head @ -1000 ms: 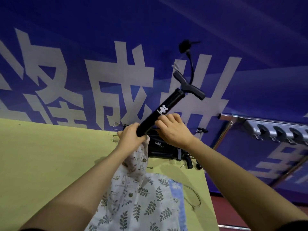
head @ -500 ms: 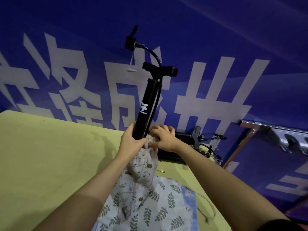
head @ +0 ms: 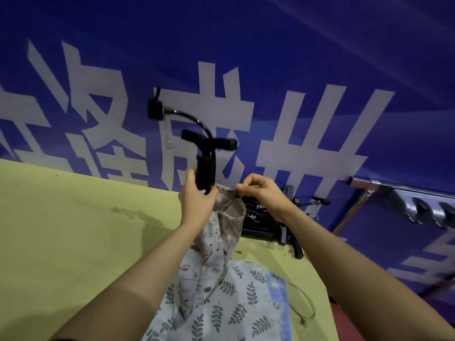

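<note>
Yellow-green worktop, blue banner behind. Left hand grips upright black pump in patterned pouch; right hand pinches pouch rim.

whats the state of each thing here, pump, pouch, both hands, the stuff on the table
pump: upright, lower end in the pouch mouth, handle and hose sticking out above
pouch: held up, mouth open
left hand: grips the pump barrel at the pouch rim
right hand: pinches the pouch rim, holding it open
leaf-print cloth: lying flat on the table
</note>
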`<state>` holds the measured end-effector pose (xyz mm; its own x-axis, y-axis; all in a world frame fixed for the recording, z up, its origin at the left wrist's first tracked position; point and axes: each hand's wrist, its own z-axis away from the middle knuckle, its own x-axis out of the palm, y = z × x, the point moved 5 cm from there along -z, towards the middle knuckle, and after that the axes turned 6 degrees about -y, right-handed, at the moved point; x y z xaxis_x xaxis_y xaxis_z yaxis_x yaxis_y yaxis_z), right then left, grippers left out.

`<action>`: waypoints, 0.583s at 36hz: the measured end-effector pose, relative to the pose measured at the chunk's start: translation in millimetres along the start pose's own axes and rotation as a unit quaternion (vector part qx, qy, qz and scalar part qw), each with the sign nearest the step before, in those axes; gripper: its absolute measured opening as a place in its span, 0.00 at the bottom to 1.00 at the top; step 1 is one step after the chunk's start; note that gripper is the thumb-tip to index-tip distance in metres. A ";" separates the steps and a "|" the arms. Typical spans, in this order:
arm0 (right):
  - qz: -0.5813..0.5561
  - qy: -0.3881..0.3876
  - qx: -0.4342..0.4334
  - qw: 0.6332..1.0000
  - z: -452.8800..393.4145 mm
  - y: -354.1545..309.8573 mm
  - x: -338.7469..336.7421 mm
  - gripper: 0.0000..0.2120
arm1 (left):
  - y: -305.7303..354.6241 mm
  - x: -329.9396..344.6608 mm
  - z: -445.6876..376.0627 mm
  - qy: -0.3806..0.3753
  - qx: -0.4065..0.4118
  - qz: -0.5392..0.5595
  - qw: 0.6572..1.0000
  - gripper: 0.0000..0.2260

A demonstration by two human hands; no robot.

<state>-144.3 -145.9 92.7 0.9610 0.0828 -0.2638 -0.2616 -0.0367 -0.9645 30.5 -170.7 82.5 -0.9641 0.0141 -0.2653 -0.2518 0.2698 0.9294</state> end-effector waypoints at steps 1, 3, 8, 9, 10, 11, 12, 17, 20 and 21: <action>-0.028 0.010 -0.005 1.000 0.0 -1.5 -1.9 0.08 | -3.4 2.7 -0.5 -0.011 -0.003 -0.006 1.000 0.13; -0.092 0.024 -0.012 0.995 -0.2 -4.5 -3.6 0.10 | -11.0 8.6 0.6 -0.035 -0.008 -0.022 0.999 0.15; -0.140 0.060 0.014 0.988 1.6 -5.5 -6.6 0.06 | -19.9 14.2 3.9 -0.052 -0.011 -0.093 0.994 0.19; -0.132 0.054 0.017 0.990 2.3 -6.5 -5.8 0.04 | -19.2 14.8 3.1 -0.056 -0.007 -0.112 0.992 0.19; -0.131 0.042 0.019 0.990 2.8 -7.4 -4.0 0.02 | -16.9 15.5 2.4 -0.058 0.002 -0.133 0.989 0.19; -0.137 0.029 0.020 0.990 3.1 -8.4 -1.2 0.02 | -15.7 16.0 1.4 -0.060 0.005 -0.158 0.986 0.19; -0.140 0.022 0.019 0.990 3.3 -9.5 1.5 0.05 | -15.2 16.5 0.4 -0.059 0.010 -0.184 0.981 0.19; -0.082 0.088 -0.020 0.993 8.4 -20.9 6.7 0.14 | -17.2 21.3 0.1 -0.058 0.000 -0.286 0.957 0.21; -0.048 0.093 -0.050 0.993 11.9 -27.5 10.3 0.19 | -19.4 25.2 3.0 -0.067 0.001 -0.310 0.948 0.21; -0.010 0.082 -0.056 0.995 12.2 -29.6 13.0 0.19 | -20.1 26.4 4.0 -0.073 0.000 -0.312 0.947 0.20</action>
<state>-125.2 -131.6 117.6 0.9698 -0.0792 -0.2307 -0.2403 -0.1475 -0.9594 10.4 -171.9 55.7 -0.6052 -0.0149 -0.7959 -0.7691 0.2690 0.5798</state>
